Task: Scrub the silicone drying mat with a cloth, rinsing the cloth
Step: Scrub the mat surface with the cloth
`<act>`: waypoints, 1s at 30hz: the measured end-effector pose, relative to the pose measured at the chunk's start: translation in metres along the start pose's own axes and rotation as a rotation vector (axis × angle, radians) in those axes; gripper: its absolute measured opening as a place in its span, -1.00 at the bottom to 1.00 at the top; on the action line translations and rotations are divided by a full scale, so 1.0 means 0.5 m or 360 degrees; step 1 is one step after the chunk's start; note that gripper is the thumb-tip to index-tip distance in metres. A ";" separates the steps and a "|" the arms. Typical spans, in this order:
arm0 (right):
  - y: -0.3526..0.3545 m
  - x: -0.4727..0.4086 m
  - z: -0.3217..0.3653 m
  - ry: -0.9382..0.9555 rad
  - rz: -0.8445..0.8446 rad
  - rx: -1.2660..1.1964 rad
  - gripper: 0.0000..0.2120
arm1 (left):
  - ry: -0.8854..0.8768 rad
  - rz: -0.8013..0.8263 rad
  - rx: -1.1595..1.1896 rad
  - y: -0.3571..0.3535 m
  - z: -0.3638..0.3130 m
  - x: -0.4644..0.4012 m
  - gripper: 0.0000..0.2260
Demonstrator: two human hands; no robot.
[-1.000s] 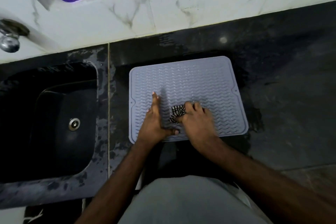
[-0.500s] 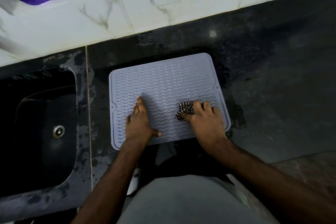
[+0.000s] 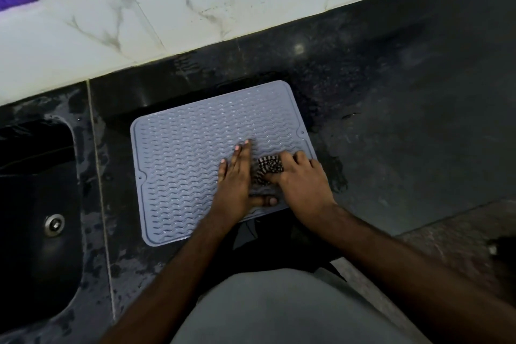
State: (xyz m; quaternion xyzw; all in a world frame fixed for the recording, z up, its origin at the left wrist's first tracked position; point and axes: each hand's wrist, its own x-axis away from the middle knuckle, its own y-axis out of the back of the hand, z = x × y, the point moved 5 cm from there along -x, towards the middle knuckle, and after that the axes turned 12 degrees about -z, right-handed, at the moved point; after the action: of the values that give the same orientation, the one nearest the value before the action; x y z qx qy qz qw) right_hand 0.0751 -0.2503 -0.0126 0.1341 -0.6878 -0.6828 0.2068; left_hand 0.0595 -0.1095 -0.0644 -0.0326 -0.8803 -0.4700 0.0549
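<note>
Open dark countertop (image 3: 405, 126) extends from the mat (image 3: 190, 165) toward 3 o'clock. At 9 o'clock the sink basin (image 3: 36, 204) drops away, and at 12 o'clock the marble backsplash (image 3: 195, 8) closes off passage.

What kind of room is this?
Most likely a kitchen: a dark stone counter with a built-in sink, marble-look wall tiles, and a ridged drying mat being scrubbed.
</note>
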 end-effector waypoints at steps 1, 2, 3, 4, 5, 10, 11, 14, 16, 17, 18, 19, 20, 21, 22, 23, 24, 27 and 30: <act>0.002 0.003 -0.010 -0.0025 -0.0009 0.0014 -0.65 | -0.0002 0.0001 -0.0007 0.000 0.001 -0.002 0.28; 0.003 0.007 -0.021 -0.0055 -0.0017 0.0024 -0.65 | -0.0019 0.0008 -0.0035 0.000 0.000 -0.004 0.27; 0.003 0.011 -0.033 -0.0083 -0.0022 0.0039 -0.65 | -0.0043 0.0016 -0.0080 -0.001 -0.002 -0.005 0.26; 0.004 0.014 -0.044 -0.0104 -0.0024 0.0060 -0.66 | -0.0070 0.0027 -0.0133 -0.003 -0.004 -0.005 0.23; 0.005 0.017 -0.055 -0.0119 -0.0025 0.0079 -0.65 | -0.0095 0.0045 -0.0189 -0.005 -0.005 -0.005 0.20; 0.009 0.026 -0.088 -0.0155 -0.0032 0.0123 -0.62 | -0.0160 0.0115 -0.0367 -0.012 -0.006 -0.006 0.05; 0.009 0.027 -0.091 -0.0162 -0.0034 0.0126 -0.63 | -0.0159 0.0116 -0.0367 -0.012 -0.004 -0.007 0.05; 0.010 0.033 -0.114 -0.0218 -0.0042 0.0140 -0.63 | -0.0141 0.0101 -0.0350 -0.014 -0.004 -0.007 0.06; 0.013 0.039 -0.129 -0.0241 -0.0045 0.0160 -0.63 | -0.0123 0.0088 -0.0330 -0.014 -0.002 -0.009 0.07; 0.014 0.043 -0.136 -0.0249 -0.0046 0.0171 -0.63 | -0.0114 0.0082 -0.0325 -0.015 -0.002 -0.009 0.08; 0.015 0.045 -0.140 -0.0260 -0.0044 0.0182 -0.64 | -0.0106 0.0076 -0.0326 -0.017 -0.002 -0.011 0.09; 0.017 0.047 -0.145 -0.0280 -0.0037 0.0192 -0.65 | -0.0099 0.0071 -0.0331 -0.017 -0.002 -0.012 0.09; 0.019 0.049 -0.150 -0.0312 -0.0027 0.0195 -0.67 | -0.0094 0.0066 -0.0334 -0.018 -0.002 -0.012 0.10; 0.022 0.052 -0.155 -0.0348 -0.0019 0.0187 -0.68 | -0.0089 0.0061 -0.0336 -0.018 -0.002 -0.012 0.10; 0.023 0.057 -0.161 -0.0381 -0.0012 0.0171 -0.69 | -0.0089 0.0056 -0.0337 -0.018 -0.002 -0.012 0.10; 0.024 0.061 -0.165 -0.0405 -0.0002 0.0147 -0.68 | -0.0089 0.0052 -0.0340 -0.018 -0.002 -0.012 0.10; 0.025 0.066 -0.168 -0.0422 0.0014 0.0121 -0.67 | -0.0093 0.0050 -0.0341 -0.018 -0.003 -0.011 0.10; 0.029 0.072 -0.157 -0.0480 0.0054 0.0105 -0.66 | -0.0106 0.0059 -0.0326 -0.014 -0.008 -0.012 0.10; 0.039 0.075 -0.133 -0.0564 0.0053 0.0127 -0.70 | -0.0141 0.0023 -0.0239 0.004 -0.013 -0.007 0.04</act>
State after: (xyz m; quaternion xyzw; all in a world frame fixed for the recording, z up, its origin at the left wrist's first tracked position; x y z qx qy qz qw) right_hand 0.0752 -0.3263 0.0094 0.0083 -0.7420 -0.6645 0.0882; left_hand 0.0637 -0.1137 -0.0595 -0.0638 -0.8438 -0.5325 0.0166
